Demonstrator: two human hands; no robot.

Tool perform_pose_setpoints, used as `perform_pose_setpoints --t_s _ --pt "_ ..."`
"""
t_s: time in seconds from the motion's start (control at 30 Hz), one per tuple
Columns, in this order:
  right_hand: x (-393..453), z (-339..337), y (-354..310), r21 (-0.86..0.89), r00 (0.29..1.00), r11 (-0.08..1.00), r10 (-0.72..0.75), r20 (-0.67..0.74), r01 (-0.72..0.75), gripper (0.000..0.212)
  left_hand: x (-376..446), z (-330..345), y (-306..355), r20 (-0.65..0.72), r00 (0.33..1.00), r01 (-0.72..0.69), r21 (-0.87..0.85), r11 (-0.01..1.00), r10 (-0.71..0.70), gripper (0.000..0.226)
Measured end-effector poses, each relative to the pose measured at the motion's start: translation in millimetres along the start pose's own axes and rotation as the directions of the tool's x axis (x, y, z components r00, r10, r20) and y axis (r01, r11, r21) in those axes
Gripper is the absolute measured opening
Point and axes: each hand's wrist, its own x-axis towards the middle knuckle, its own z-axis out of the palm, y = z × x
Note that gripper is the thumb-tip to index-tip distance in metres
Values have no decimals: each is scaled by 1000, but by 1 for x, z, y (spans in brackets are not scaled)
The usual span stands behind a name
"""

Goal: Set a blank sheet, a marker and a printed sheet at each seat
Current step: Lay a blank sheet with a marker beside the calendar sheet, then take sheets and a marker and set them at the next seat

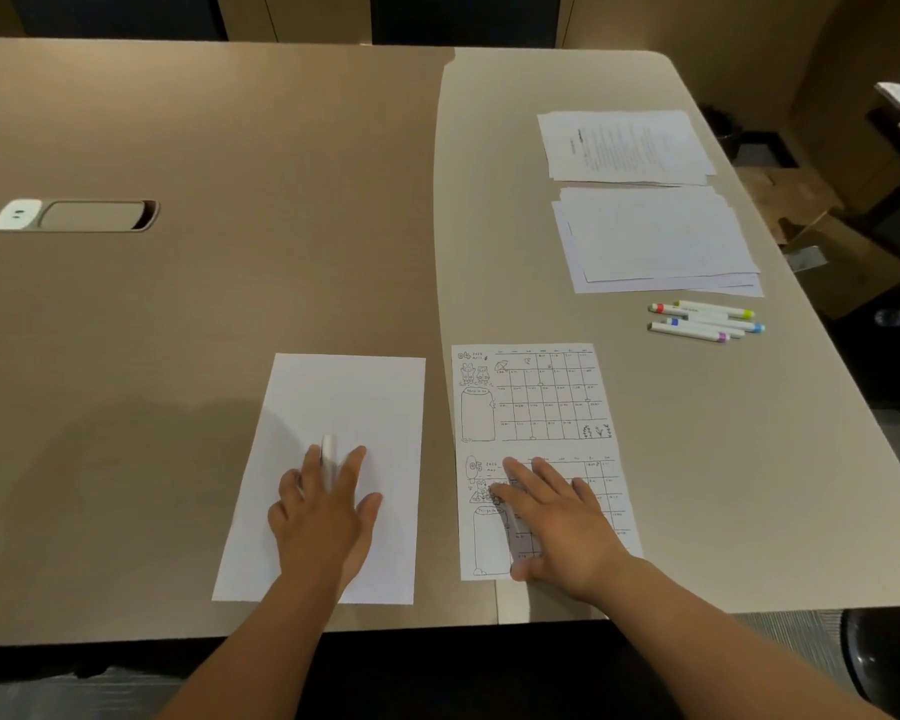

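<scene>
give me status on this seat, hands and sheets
Left hand holds a marker on the blank sheet. Right hand flat on the printed sheet. Nothing in the way.

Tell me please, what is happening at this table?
A person is laying out one seat. The left hand holds a white marker on a blank sheet. The right hand lies flat on a printed calendar sheet beside it. Further right on the table wait a pile of printed pages, a pile of blank paper and some markers.
</scene>
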Motion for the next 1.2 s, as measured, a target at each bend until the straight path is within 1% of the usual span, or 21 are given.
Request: perform_pose_setpoints --t_s 0.1,0.23,0.37,0.43,0.5,0.57,0.63,0.67,0.7,0.83,0.87,0.93,0.97,1.03,1.1,1.2 --pt "0 1 0 0 1000 1000 -2 6 2 92 -1 0 -3 -3 1000 13 24 1000 -13 67" --pt "1 0 -1 3 1000 1000 -18 10 18 91 0 -1 -9 -11 1000 -16 15 1000 16 67" --pt "0 -3 0 -19 999 999 -41 2 41 90 0 -2 -11 10 1000 -7 -7 1000 7 70" --pt "-4 -9 -1 -37 998 998 -54 -44 52 89 -1 -7 -8 -11 1000 -25 8 1000 25 70" --pt "-12 -19 -1 -31 993 999 -29 -111 26 84 -1 -20 2 -45 997 -55 52 997 58 69" --pt "-28 -29 2 48 983 999 33 -182 -25 74 -5 -36 23 -49 991 -122 47 991 124 57" --pt "-49 -40 8 121 954 991 88 -287 -55 50 -13 -54 51 -71 963 -263 -17 965 261 33" --pt "-62 -47 12 134 935 988 119 -334 -78 35 -21 -64 68 -79 941 -333 -60 941 328 28" --pt "-72 -52 18 149 917 984 147 -370 -97 27 -30 -73 85 -91 922 -385 -94 918 377 29" --pt "-121 -73 58 253 857 951 274 -436 -176 42 -66 -96 166 -167 857 -511 -160 845 487 40" --pt "-134 -77 75 268 850 946 288 -442 -181 44 -75 -97 191 -173 842 -537 -170 826 512 42" --pt "-156 -83 108 310 838 932 315 -444 -187 45 -90 -97 233 -145 832 -554 -199 808 535 43" --pt "-188 -89 158 346 817 917 349 -459 -197 45 -112 -91 292 -151 813 -583 -192 790 563 43" --pt "-202 -91 188 343 812 918 351 -466 -200 45 -121 -90 325 -134 806 -592 -216 776 577 42" --pt "-213 -99 201 359 811 914 350 -469 -187 45 -120 -90 344 -121 806 -592 -212 778 580 42" --pt "-258 -117 275 374 799 910 357 -483 -180 46 -143 -88 419 -132 812 -582 -231 779 568 42"
